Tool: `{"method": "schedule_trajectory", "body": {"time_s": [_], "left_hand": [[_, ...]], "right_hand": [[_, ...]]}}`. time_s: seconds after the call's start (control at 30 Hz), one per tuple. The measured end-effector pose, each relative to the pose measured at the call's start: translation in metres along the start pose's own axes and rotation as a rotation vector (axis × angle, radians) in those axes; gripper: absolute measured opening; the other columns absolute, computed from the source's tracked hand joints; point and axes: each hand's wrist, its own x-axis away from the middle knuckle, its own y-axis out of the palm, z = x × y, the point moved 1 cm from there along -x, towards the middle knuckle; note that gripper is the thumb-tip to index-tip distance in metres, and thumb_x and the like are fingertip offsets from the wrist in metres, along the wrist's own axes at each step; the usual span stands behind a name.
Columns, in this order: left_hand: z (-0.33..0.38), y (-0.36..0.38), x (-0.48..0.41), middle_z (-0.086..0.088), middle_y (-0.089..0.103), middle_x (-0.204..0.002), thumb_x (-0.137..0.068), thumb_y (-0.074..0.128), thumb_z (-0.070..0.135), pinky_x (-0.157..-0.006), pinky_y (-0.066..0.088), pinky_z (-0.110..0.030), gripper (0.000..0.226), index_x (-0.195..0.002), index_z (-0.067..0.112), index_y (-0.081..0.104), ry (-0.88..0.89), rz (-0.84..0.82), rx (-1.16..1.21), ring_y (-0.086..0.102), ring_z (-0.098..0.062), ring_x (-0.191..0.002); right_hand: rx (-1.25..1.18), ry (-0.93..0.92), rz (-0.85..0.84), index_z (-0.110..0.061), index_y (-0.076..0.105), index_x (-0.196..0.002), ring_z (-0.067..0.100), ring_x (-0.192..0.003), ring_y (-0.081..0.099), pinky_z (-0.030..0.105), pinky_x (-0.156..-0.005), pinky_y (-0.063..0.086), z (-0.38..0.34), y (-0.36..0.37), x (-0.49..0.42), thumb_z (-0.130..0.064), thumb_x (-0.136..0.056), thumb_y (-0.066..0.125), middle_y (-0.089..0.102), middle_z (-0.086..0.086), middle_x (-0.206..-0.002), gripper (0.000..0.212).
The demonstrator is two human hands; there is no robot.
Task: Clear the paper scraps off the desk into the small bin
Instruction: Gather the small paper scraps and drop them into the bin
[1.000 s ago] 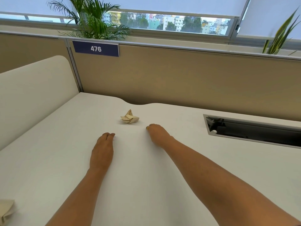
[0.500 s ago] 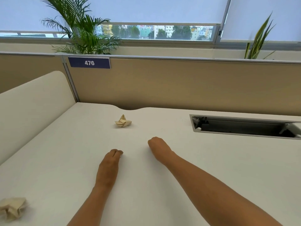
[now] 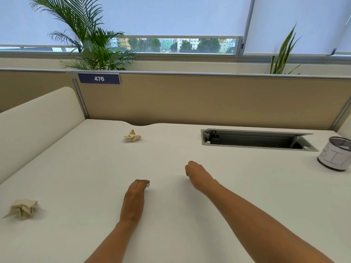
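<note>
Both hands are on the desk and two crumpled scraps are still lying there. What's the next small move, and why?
Probably reach the left hand out to the near-left crumpled scrap and pinch it. Neither hand visibly holds paper, that scrap lies on the left hand's side, and the small bin stands far right, so the right hand is better placed for the far scrap.

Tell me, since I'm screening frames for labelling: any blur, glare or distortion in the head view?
Head view: wide-angle bending bows the partition and desk edges; soft even daylight, faint shadows under the paper scraps; slight blur at the left hand fingertips; small bin cropped.
</note>
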Motion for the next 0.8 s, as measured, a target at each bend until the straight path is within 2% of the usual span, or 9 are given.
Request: {"method": "schedule_trajectory", "body": {"time_s": [0.03, 0.1, 0.17, 0.27, 0.37, 0.47, 0.57, 0.67, 0.8], "left_hand": [[0.006, 0.004, 0.004, -0.009, 0.067, -0.095, -0.083, 0.051, -0.012, -0.079, 0.043, -0.023, 0.027, -0.100, 0.004, 0.066, 0.005, -0.013, 0.003, 0.063, -0.023, -0.091], [0.021, 0.011, 0.010, -0.008, 0.067, -0.094, -0.085, 0.050, -0.011, -0.078, 0.043, -0.023, 0.026, -0.099, 0.004, 0.065, 0.002, -0.021, 0.017, 0.063, -0.022, -0.090], [0.040, 0.017, 0.010, -0.006, 0.067, -0.094, -0.087, 0.050, -0.008, -0.077, 0.046, -0.025, 0.024, -0.098, 0.006, 0.066, -0.004, -0.004, 0.059, 0.064, -0.021, -0.089], [0.080, 0.031, 0.007, -0.005, 0.069, -0.095, -0.088, 0.051, -0.003, -0.079, 0.051, -0.030, 0.019, -0.098, 0.005, 0.065, 0.013, -0.005, 0.137, 0.064, -0.020, -0.085], [0.123, 0.052, 0.008, 0.002, 0.067, -0.080, -0.088, 0.058, 0.004, -0.066, 0.043, -0.012, 0.003, -0.089, 0.004, 0.061, 0.064, -0.016, 0.205, 0.058, -0.013, -0.068], [0.166, 0.081, 0.010, 0.005, 0.054, -0.063, -0.084, 0.067, 0.013, -0.054, 0.036, -0.006, 0.013, -0.081, 0.003, 0.058, 0.118, -0.060, 0.227, 0.046, -0.013, -0.053], [0.204, 0.116, 0.013, 0.005, 0.062, -0.066, -0.082, 0.069, 0.013, -0.057, 0.039, -0.006, 0.013, -0.079, 0.003, 0.061, 0.160, -0.157, 0.287, 0.054, -0.009, -0.056], [0.243, 0.148, 0.017, -0.001, 0.074, -0.080, -0.082, 0.068, 0.012, -0.066, 0.049, -0.019, 0.009, -0.079, 0.004, 0.064, 0.186, -0.215, 0.357, 0.063, -0.015, -0.068], [0.292, 0.184, 0.017, -0.005, 0.076, -0.087, -0.083, 0.066, 0.007, -0.064, 0.044, -0.001, 0.004, -0.082, 0.006, 0.070, 0.231, -0.243, 0.390, 0.061, -0.004, -0.069]], "right_hand": [[0.011, -0.003, 0.012, -0.010, 0.033, -0.069, 0.020, -0.082, 0.034, 0.027, -0.063, 0.029, 0.006, -0.004, 0.007, 0.010, -0.088, 0.035, 0.034, 0.009, -0.086, 0.028], [0.061, -0.040, 0.029, -0.010, 0.036, -0.081, 0.019, -0.078, 0.030, 0.024, -0.052, 0.018, 0.020, -0.012, 0.021, 0.012, -0.084, 0.033, 0.033, 0.007, -0.091, 0.022], [0.080, -0.044, 0.061, -0.009, 0.036, -0.082, 0.020, -0.077, 0.030, 0.024, -0.051, 0.016, 0.038, -0.022, 0.032, 0.013, -0.084, 0.033, 0.033, 0.007, -0.090, 0.022], [0.076, 0.021, 0.076, -0.006, 0.052, -0.081, 0.019, -0.076, 0.037, 0.024, -0.059, 0.027, 0.071, -0.043, 0.052, 0.012, -0.085, 0.040, 0.036, 0.007, -0.090, 0.022], [0.082, 0.100, -0.003, 0.001, 0.066, -0.097, 0.018, -0.079, 0.047, 0.022, -0.069, 0.036, 0.111, -0.060, 0.066, 0.008, -0.085, 0.050, 0.051, 0.011, -0.091, 0.021], [0.111, 0.174, -0.059, -0.002, 0.068, -0.099, 0.018, -0.076, 0.051, 0.022, -0.069, 0.039, 0.153, -0.077, 0.085, 0.004, -0.084, 0.054, 0.064, 0.010, -0.092, 0.021], [0.143, 0.208, -0.005, -0.007, 0.070, -0.095, 0.021, -0.078, 0.059, 0.025, -0.070, 0.045, 0.194, -0.096, 0.102, -0.001, -0.084, 0.057, 0.070, 0.009, -0.103, 0.018], [0.135, 0.255, 0.023, -0.008, 0.070, -0.098, 0.023, -0.087, 0.065, 0.025, -0.079, 0.050, 0.234, -0.112, 0.117, -0.005, -0.086, 0.061, 0.070, 0.010, -0.105, 0.015], [0.104, 0.293, 0.057, -0.006, 0.070, -0.097, 0.027, -0.094, 0.067, 0.029, -0.082, 0.052, 0.286, -0.136, 0.132, -0.004, -0.085, 0.060, 0.071, 0.013, -0.104, 0.016]]}}
